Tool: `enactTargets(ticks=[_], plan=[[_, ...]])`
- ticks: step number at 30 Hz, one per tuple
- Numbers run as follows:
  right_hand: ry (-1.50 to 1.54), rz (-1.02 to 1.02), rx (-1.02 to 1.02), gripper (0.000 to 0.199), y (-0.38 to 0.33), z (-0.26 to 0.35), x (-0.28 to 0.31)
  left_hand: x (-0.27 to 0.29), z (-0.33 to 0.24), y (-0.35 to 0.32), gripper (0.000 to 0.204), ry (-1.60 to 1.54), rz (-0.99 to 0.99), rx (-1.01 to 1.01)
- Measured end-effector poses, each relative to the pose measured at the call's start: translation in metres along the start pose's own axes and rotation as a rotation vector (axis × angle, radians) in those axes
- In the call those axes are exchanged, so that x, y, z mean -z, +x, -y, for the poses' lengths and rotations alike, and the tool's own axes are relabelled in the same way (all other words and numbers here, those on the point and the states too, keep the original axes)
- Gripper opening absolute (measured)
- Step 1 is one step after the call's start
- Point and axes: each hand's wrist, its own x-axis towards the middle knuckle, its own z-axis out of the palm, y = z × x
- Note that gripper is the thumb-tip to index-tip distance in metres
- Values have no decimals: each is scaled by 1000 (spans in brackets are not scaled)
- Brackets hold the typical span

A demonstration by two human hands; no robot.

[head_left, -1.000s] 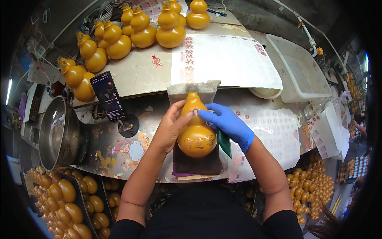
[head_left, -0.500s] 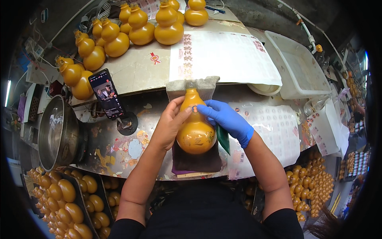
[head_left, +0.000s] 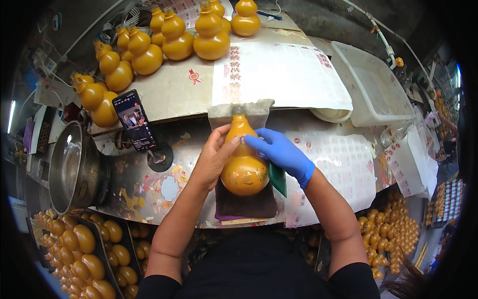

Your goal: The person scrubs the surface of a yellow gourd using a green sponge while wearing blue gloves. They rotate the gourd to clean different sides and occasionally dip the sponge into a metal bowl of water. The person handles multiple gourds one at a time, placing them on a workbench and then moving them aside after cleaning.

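A mustard-yellow gourd-shaped bottle (head_left: 245,174) with a clear neck lies in front of me, its neck pointing away, over a dark pad and a grey cloth (head_left: 259,114). My bare left hand (head_left: 213,158) is closed around its left side, thumb on the upper bulb. In a blue glove, my right hand (head_left: 284,154) rests on the right side, its fingertips meeting my left thumb at a small decal (head_left: 243,140) on the upper bulb. A thin green scraper (head_left: 277,178) shows under the gloved palm, its upper part hidden by the hand. Faint gold markings cross the lower bulb.
Several similar bottles (head_left: 211,40) stand at the back left. A phone (head_left: 134,122) on a stand plays video beside a metal bowl (head_left: 67,169). Printed decal sheets (head_left: 338,169) lie right, near a clear plastic tub (head_left: 371,82). Racks of gourd bottles (head_left: 82,238) flank me below.
The gloved fingers have shifted slightly over the small decal. The gold markings on the lower bulb look less distinct. My left hand keeps its grip, and the whole view has dipped slightly.
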Motion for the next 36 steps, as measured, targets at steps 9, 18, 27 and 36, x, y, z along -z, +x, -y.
enactTargets(ticks=[9,18,27,36], plan=[[25,-3,8,60,3,-4,-1,0,6,0,48,28,-2,-32],[125,51,2,53,3,-6,3,4,13,1,47,-28,17,-47],[186,78,31,51,7,-11,5,9,-1,8,47,-81,22,93],[30,15,24,51,8,-8,-3,-3,8,11,41,33,-32,13]])
